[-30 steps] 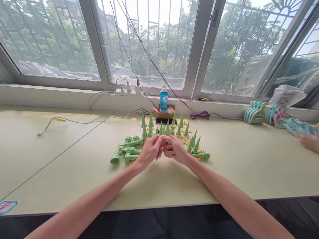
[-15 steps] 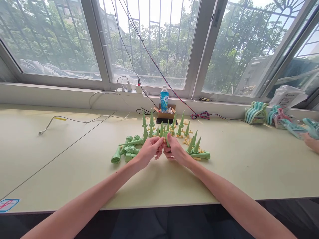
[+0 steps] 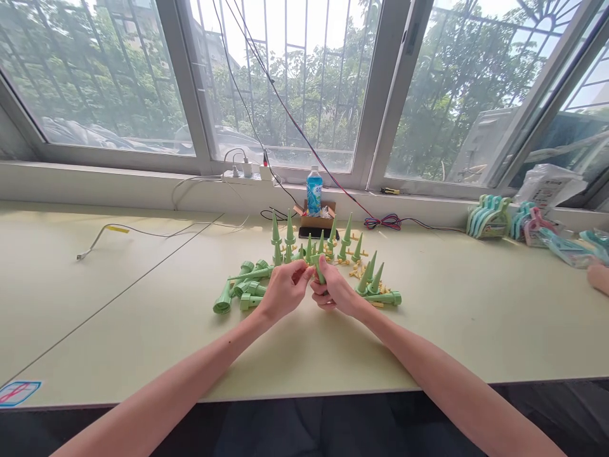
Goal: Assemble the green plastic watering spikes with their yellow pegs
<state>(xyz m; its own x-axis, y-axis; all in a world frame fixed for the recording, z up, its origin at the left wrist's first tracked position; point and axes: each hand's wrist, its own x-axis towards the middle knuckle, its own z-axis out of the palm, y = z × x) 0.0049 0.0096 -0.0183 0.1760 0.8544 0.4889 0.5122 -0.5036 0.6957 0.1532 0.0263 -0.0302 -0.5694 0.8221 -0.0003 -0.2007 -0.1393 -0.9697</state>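
Head view: bottle (image 3: 314, 193) in cardboard box (image 3: 316, 223).

One view serves, worn on the person's head; it looks forward and down from above the near edge of the surface (image 3: 451, 330), facing the windows (image 3: 280, 82) across it; the forearms run in from the lower corners, and the left grip (image 3: 311, 271) and right grip (image 3: 322, 259) meet near the centre, within arm's reach of the lens; the surface spreads widely across the lower half, the glass across the upper; the dark clothing (image 3: 309, 425) along the bottom lies close beneath; upright window frames splay outward towards the top; the bottle (image 3: 314, 192) stands farther off, beyond the grips.
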